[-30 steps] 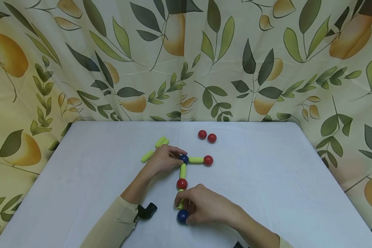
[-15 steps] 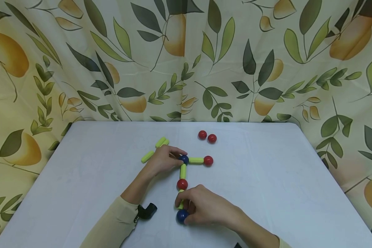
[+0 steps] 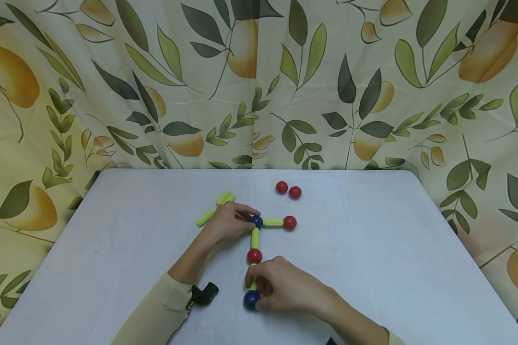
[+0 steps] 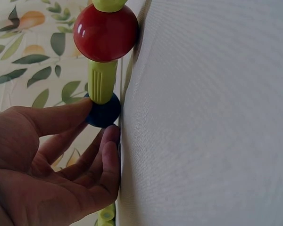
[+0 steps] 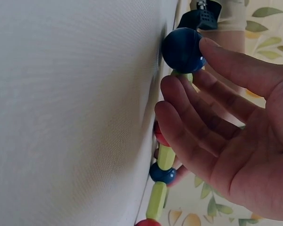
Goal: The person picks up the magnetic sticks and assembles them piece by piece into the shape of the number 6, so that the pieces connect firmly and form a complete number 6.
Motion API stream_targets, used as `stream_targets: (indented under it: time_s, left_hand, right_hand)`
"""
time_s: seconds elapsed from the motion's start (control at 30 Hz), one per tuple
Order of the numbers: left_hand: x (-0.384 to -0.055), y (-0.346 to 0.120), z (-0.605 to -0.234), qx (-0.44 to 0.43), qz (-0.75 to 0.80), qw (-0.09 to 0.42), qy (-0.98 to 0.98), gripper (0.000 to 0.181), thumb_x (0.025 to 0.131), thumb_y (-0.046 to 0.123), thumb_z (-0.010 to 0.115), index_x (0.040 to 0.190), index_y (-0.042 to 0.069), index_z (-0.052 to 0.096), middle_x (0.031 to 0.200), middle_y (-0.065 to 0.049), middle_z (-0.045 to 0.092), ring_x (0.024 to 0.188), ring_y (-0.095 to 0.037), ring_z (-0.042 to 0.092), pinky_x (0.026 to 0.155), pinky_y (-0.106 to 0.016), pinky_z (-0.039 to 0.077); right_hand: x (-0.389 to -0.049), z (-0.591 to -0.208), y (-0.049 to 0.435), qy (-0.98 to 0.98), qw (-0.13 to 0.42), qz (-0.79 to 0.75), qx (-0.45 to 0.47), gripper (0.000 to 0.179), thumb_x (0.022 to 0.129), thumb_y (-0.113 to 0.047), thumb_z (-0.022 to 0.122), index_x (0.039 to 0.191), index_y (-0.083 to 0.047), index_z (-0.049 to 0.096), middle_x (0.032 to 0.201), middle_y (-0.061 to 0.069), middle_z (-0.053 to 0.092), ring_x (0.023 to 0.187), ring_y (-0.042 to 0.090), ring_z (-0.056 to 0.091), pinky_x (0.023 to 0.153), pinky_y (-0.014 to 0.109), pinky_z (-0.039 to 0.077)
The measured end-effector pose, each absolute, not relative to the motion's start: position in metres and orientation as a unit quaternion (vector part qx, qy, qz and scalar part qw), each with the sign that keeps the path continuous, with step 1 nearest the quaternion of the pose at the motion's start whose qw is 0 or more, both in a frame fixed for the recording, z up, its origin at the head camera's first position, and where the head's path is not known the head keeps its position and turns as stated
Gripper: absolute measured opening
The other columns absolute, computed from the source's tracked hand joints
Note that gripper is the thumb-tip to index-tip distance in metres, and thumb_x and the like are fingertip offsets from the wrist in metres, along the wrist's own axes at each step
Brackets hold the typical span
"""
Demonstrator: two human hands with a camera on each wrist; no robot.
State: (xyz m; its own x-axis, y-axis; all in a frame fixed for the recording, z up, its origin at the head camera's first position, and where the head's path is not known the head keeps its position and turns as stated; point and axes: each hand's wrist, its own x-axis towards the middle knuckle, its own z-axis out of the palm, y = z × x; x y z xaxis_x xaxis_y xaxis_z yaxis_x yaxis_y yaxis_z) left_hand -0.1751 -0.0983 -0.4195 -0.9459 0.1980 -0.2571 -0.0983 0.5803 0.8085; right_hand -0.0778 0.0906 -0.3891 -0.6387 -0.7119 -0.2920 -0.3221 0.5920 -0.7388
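Observation:
On the white-covered table lies an L-shaped chain of balls and yellow-green rods. My left hand [image 3: 229,221] pinches the blue ball [image 3: 257,221] at its corner between thumb and fingers. One rod [image 3: 273,223] runs right from there to a red ball [image 3: 289,222]. Another rod [image 3: 254,238] comes toward me to a second red ball [image 3: 254,256]. Beyond that, a rod [image 3: 253,286], partly hidden by my fingers, leads to the near blue ball [image 3: 252,300]. My right hand [image 3: 291,287] holds this end, its thumb against the blue ball [image 5: 183,50] and its fingers curled beside the rod.
Two loose red balls [image 3: 288,189] lie toward the back of the table [image 3: 371,239]. Several loose yellow-green rods [image 3: 205,218] lie just left of my left hand. A black wrist-worn device [image 3: 205,293] sits at the left cuff. A patterned curtain [image 3: 328,96] hangs behind.
The near blue ball has shifted slightly left under my right hand, and the near red ball has edged right. My left hand stays in place on the corner ball.

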Motion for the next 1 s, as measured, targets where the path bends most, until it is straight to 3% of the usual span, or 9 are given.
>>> stream_targets:
  time_s: [0.8,1.0]
  left_hand:
    - [-0.177,-0.098,-0.421,0.024,0.451,0.166,0.877,0.023,0.093,0.013,0.078,0.113,0.024,0.082,0.107,-0.001,0.074,0.096,-0.020,0.065,0.085,-0.033,0.056]
    - [-0.177,-0.099,-0.421,0.025,0.447,0.168,0.878,0.024,0.093,0.013,0.079,0.113,0.025,0.082,0.107,-0.001,0.074,0.097,-0.020,0.065,0.087,-0.034,0.056]
  right_hand:
    - [-0.083,-0.388,0.097,0.832,0.285,-0.345,-0.327,0.025,0.084,-0.012,0.086,0.106,-0.019,0.075,0.081,-0.010,0.067,0.074,0.002,0.059,0.069,0.020,0.052]
    - [-0.097,-0.385,0.109,0.840,0.263,-0.364,-0.304,0.024,0.086,-0.010,0.084,0.108,-0.017,0.076,0.090,-0.002,0.071,0.081,0.009,0.063,0.075,0.022,0.056]
